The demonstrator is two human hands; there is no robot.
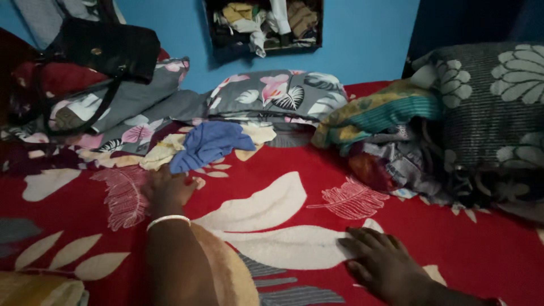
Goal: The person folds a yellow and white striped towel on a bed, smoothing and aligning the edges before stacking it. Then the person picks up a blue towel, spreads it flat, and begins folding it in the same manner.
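The left hand [169, 190], with a thin white bangle [168, 219] at the wrist, lies palm down on the red bedsheet printed with large cream leaves [317, 170]; its fingers [182, 180] are stretched out, only slightly spread, and grip nothing. Their tips reach the lower edge of a crumpled blue cloth [208, 144], which lies just beyond them, touching or nearly so, though the contact itself is hard to tell. A pale yellow crumpled cloth [162, 153] sits just past the fingers on the left, beside the blue one. The right hand [381, 262] rests flat on the sheet, fingers [359, 241] extended and close together, holding nothing, well apart from the blue cloth. Beyond those fingers, to the right, sits a heap of mixed folded fabrics [391, 136]; a grey floral pillow [277, 93] lies beyond the blue cloth.
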